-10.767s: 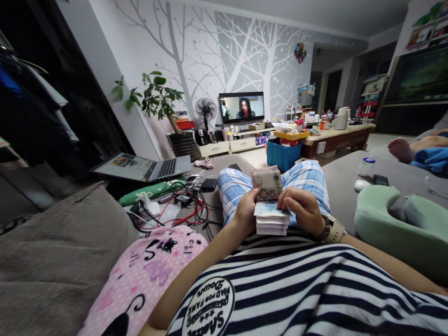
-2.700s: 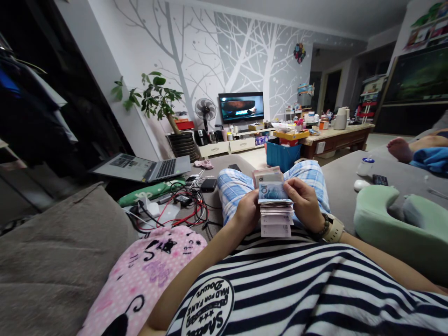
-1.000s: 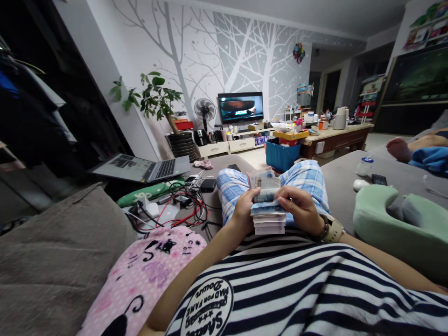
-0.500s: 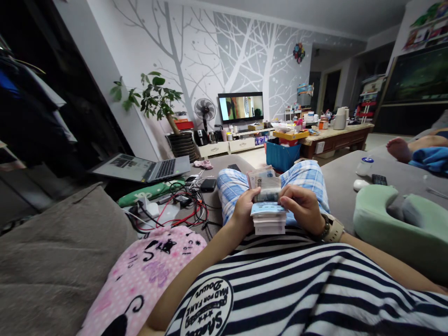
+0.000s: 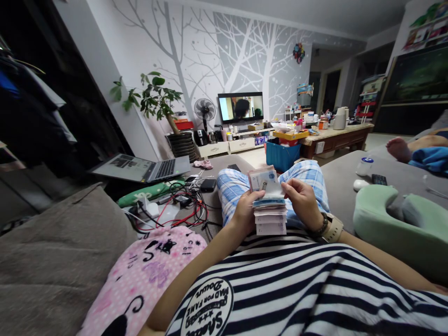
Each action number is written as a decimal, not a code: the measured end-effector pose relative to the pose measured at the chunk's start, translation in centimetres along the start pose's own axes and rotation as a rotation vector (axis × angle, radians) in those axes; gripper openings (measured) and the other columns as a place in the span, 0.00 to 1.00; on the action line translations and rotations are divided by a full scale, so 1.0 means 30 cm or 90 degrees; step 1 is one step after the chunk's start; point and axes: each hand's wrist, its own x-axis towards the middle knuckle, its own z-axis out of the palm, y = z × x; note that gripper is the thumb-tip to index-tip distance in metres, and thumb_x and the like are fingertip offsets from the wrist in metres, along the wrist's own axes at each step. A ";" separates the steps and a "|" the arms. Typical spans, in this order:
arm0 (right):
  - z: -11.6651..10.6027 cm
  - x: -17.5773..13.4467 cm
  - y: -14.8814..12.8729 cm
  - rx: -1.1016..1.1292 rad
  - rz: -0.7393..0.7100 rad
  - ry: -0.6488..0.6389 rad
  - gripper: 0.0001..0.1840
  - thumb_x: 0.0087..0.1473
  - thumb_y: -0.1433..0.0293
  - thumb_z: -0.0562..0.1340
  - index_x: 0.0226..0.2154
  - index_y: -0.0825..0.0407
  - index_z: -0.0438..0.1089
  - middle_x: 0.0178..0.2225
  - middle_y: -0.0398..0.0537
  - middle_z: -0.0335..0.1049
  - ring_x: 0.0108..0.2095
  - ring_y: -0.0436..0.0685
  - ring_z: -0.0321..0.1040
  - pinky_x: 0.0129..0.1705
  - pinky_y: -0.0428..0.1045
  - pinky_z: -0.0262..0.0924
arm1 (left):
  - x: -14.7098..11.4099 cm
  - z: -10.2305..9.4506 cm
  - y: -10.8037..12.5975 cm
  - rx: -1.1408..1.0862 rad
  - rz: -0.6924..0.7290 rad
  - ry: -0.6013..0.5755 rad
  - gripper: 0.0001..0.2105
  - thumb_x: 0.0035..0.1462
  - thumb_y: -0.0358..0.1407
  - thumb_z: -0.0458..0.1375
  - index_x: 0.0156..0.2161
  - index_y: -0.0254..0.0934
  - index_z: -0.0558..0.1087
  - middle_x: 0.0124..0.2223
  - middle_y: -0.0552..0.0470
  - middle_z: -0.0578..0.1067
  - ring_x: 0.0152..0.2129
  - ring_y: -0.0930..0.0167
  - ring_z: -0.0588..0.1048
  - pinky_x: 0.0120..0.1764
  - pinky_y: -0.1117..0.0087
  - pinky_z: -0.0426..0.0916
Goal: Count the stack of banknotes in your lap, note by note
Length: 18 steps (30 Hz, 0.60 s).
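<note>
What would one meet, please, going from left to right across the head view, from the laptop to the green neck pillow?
Laptop, black rectangular device, left hand, banknotes, right hand, wristwatch, green neck pillow.

Banknotes point(image 5: 269, 205): blue, pinkish, pale lilac edges. Shirt point(image 5: 290, 289): navy/white stripes; its oval patch point(image 5: 208, 308) is white with black lettering. Trousers point(image 5: 311, 182): light-blue/white plaid. Watch strap point(image 5: 334, 228): cream. Neck pillow point(image 5: 378, 233): sage green. Fleece point(image 5: 150, 275): pink, pale dots, black cat figures. Bin point(image 5: 283, 156): blue. Wall point(image 5: 199, 56): white and grey tree mural
</note>
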 end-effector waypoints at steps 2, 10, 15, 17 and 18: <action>0.002 -0.003 -0.001 0.007 -0.007 0.001 0.21 0.57 0.55 0.63 0.20 0.50 0.64 0.18 0.40 0.62 0.22 0.51 0.56 0.27 0.49 0.53 | 0.008 0.001 -0.002 -0.020 -0.019 0.007 0.11 0.46 0.31 0.64 0.38 0.31 0.78 0.33 0.44 0.82 0.37 0.58 0.82 0.44 0.60 0.75; -0.006 -0.038 -0.015 0.008 -0.109 -0.030 0.14 0.61 0.63 0.63 0.25 0.50 0.67 0.21 0.38 0.60 0.23 0.50 0.54 0.27 0.49 0.50 | 0.022 0.026 0.011 -0.059 -0.082 -0.018 0.13 0.56 0.38 0.62 0.44 0.33 0.78 0.33 0.48 0.82 0.33 0.62 0.81 0.40 0.64 0.76; -0.006 -0.047 -0.014 0.028 -0.123 -0.063 0.11 0.62 0.65 0.62 0.28 0.50 0.69 0.22 0.39 0.61 0.24 0.50 0.55 0.27 0.48 0.50 | 0.018 0.021 0.007 -0.058 -0.057 -0.037 0.12 0.58 0.40 0.62 0.43 0.33 0.78 0.31 0.50 0.80 0.31 0.62 0.81 0.38 0.64 0.76; -0.003 -0.049 -0.012 0.037 -0.119 -0.064 0.11 0.62 0.65 0.62 0.28 0.50 0.70 0.23 0.39 0.62 0.24 0.50 0.55 0.27 0.48 0.50 | 0.019 0.017 0.005 -0.050 -0.042 -0.038 0.12 0.58 0.40 0.63 0.43 0.33 0.78 0.31 0.50 0.81 0.31 0.62 0.81 0.37 0.64 0.76; -0.002 -0.049 -0.012 0.040 -0.117 -0.061 0.10 0.61 0.65 0.62 0.28 0.50 0.70 0.23 0.39 0.62 0.24 0.50 0.55 0.27 0.48 0.50 | 0.020 0.016 0.004 -0.044 -0.035 -0.042 0.12 0.58 0.39 0.63 0.43 0.33 0.78 0.31 0.50 0.81 0.31 0.62 0.81 0.38 0.64 0.76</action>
